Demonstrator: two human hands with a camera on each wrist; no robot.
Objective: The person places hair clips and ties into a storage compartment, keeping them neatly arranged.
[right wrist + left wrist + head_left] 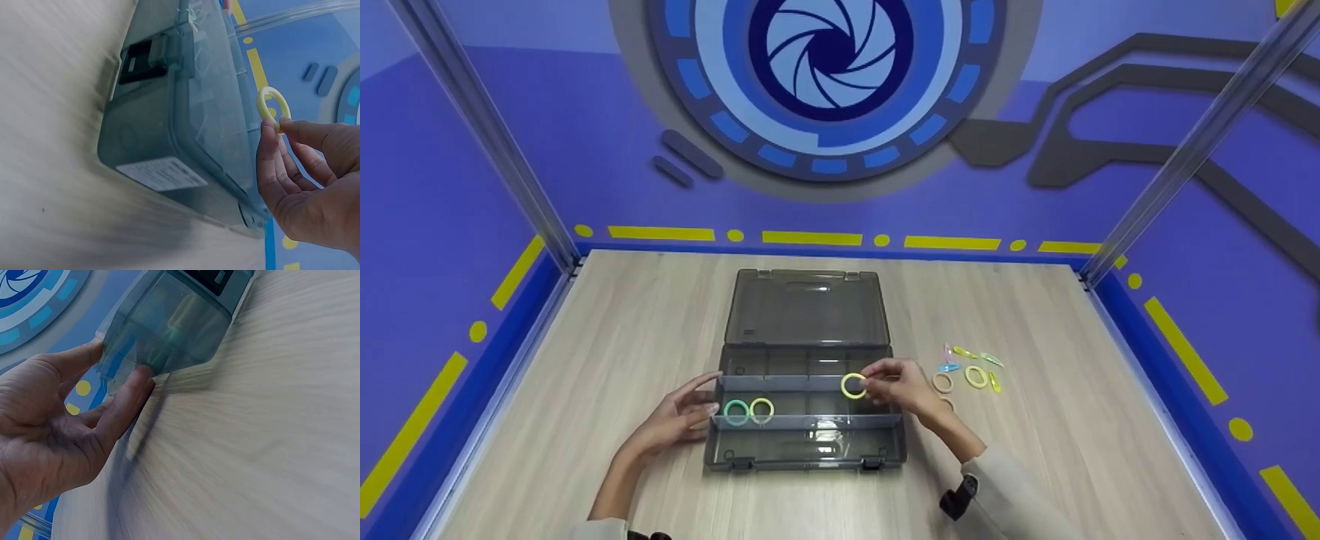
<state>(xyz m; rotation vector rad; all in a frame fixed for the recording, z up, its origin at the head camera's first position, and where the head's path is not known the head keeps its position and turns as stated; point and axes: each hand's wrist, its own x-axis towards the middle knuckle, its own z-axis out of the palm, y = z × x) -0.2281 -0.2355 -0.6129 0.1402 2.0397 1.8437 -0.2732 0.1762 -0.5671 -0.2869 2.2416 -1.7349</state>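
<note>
Roughly partway, judging by layout: can count a green ring (725, 412) and a yellow ring (772, 411) already in box (810, 466), side by side at left end of middle compartment (810, 403). Pinching a pale yellow ring (261, 107) between thumb and fingertips of right hand (906, 386), up above right part of box, not yet set down; can't tell exact height over back divider (787, 383). Probably left to handle: a tan ring (934, 382), a loose yellow ring (967, 376), a second tan ring (950, 403) part hidden by right wrist, plus small clips (995, 383), all out on table (1072, 450) right of box. Touching box's left side with left hand (671, 422), fingers spread, apparently steadying. Edges to mind: back divider and front divider (795, 421) fencing middle compartment, plus box's right wall close under right hand. Open room: along middle compartment rightward from both placed rings, and overhead, with lid (810, 307) folded back behind. Best cleared from straight above, given those dividers.
</note>
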